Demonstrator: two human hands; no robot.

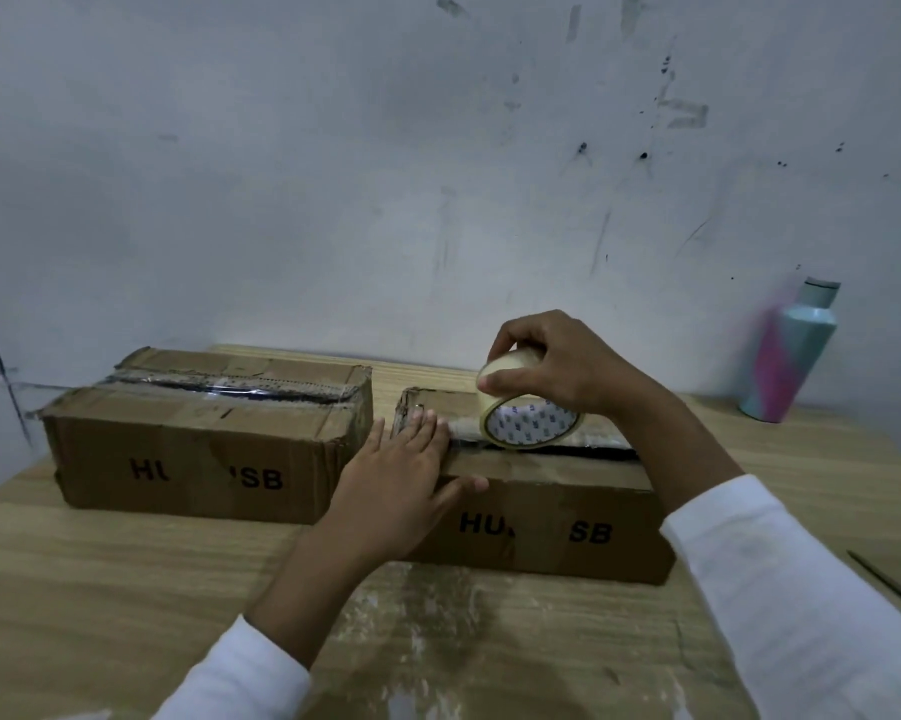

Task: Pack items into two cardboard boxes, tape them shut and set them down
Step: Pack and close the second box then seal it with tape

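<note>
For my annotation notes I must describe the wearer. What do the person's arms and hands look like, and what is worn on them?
Both arms wear long, plain white sleeves; the left sleeve and the right sleeve end partway up the forearm. The left hand and the right hand are bare: no glove, ring or watch shows.

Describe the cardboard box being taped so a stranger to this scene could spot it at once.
On the wooden table by the grey wall lie two brown cardboard boxes side by side. Take the right-hand box. Unlike the taped left-hand box, it has the right hand gripping a cream tape roll on its seam and the left hand pressing flat beside it.
</note>
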